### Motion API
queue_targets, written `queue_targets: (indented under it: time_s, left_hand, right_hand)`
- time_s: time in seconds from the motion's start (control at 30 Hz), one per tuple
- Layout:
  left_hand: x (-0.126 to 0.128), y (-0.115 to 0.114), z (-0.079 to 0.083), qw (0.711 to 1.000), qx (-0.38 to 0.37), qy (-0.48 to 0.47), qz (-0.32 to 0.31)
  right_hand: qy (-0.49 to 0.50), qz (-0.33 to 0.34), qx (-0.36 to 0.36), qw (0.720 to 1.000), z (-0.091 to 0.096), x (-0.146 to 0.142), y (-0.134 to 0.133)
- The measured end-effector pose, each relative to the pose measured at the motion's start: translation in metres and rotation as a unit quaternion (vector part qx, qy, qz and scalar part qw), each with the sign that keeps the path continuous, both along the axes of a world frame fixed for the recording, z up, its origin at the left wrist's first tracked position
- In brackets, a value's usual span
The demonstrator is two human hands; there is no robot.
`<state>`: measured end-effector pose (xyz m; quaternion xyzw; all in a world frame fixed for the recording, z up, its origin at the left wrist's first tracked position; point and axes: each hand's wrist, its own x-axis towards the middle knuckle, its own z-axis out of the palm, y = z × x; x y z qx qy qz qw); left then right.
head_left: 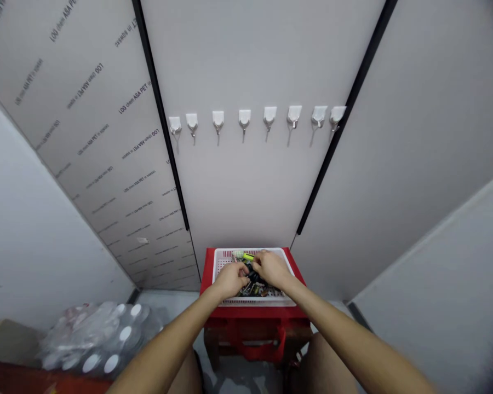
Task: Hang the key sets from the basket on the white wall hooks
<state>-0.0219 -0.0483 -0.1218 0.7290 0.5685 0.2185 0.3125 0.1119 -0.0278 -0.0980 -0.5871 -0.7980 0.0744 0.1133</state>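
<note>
A white plastic basket (290, 301) holds a jumble of small items, among them metal pieces that look like keys (246, 289). Inside it, my left hand (231, 279) has its fingers curled together at the left side of a small black object (254, 273). My right hand (272, 268) reaches in from the other side, fingers bent and closed on the same object. What kind of object it is, I cannot make out. Just beyond the fingers lie a bright yellow-green piece (248, 256) and a pale green round piece (238, 254).
The basket stands on a red cover (263, 312) over a wooden stool (212, 350). A row of several white hooks (244, 117) is stuck to the wall panel ahead. Plastic-wrapped bottles (102, 334) stand at lower left. Walls close in on both sides.
</note>
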Motion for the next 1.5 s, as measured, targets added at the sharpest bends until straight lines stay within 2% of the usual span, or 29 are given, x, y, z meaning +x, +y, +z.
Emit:
queue_targets:
  time_s: [0.13, 0.23, 0.37, 0.43, 0.53, 0.7, 0.77, 0.83, 0.9, 0.97, 1.1, 1.2, 1.33, 1.5]
  left_hand:
    - [0.001, 0.000, 0.002, 0.993, -0.059, -0.099, 0.035]
    - [0.004, 0.002, 0.009, 0.969, -0.095, -0.214, 0.073]
    - [0.007, 0.005, 0.034, 0.929, -0.031, -0.357, 0.094]
    - [0.006, 0.008, 0.054, 0.910, -0.003, -0.405, 0.092]
    - [-0.005, 0.016, 0.092, 0.894, 0.033, -0.439, 0.080]
    - [-0.046, 0.037, 0.164, 0.889, 0.133, -0.429, 0.091]
    - [-0.065, 0.049, 0.188, 0.876, 0.159, -0.443, 0.108]
    - [-0.083, 0.061, 0.208, 0.858, 0.167, -0.471, 0.120]
    - [-0.099, 0.073, 0.224, 0.843, 0.170, -0.493, 0.133]
    - [-0.111, 0.082, 0.237, 0.833, 0.175, -0.503, 0.150]
    - [-0.123, 0.092, 0.252, 0.817, 0.185, -0.516, 0.175]
    - [-0.126, 0.095, 0.253, 0.811, 0.185, -0.521, 0.191]
    - [-0.131, 0.099, 0.245, 0.808, 0.174, -0.528, 0.198]
    - [-0.134, 0.105, 0.239, 0.828, 0.153, -0.493, 0.220]
  right_hand:
    - [0.057, 0.005, -0.002, 0.998, 0.005, 0.003, -0.002]
    - [0.139, 0.021, 0.012, 0.990, 0.014, 0.005, -0.008]
    - [0.239, 0.040, 0.053, 0.969, 0.035, -0.004, -0.017]
    - [0.282, 0.044, 0.073, 0.956, 0.049, -0.012, -0.018]
    - [0.360, 0.066, 0.092, 0.926, 0.073, -0.031, -0.012]
    - [0.527, 0.114, 0.046, 0.841, 0.121, -0.083, 0.020]
    - [0.579, 0.119, 0.041, 0.805, 0.142, -0.108, 0.036]
    - [0.606, 0.118, 0.047, 0.785, 0.162, -0.131, 0.052]
    - [0.601, 0.105, 0.076, 0.789, 0.178, -0.152, 0.066]
    - [0.573, 0.082, 0.117, 0.807, 0.191, -0.168, 0.076]
    - [0.514, 0.033, 0.174, 0.839, 0.208, -0.187, 0.085]
    - [0.483, 0.013, 0.190, 0.855, 0.212, -0.193, 0.086]
    - [0.452, 0.014, 0.200, 0.869, 0.209, -0.197, 0.088]
    - [0.422, -0.020, 0.188, 0.886, 0.201, -0.199, 0.092]
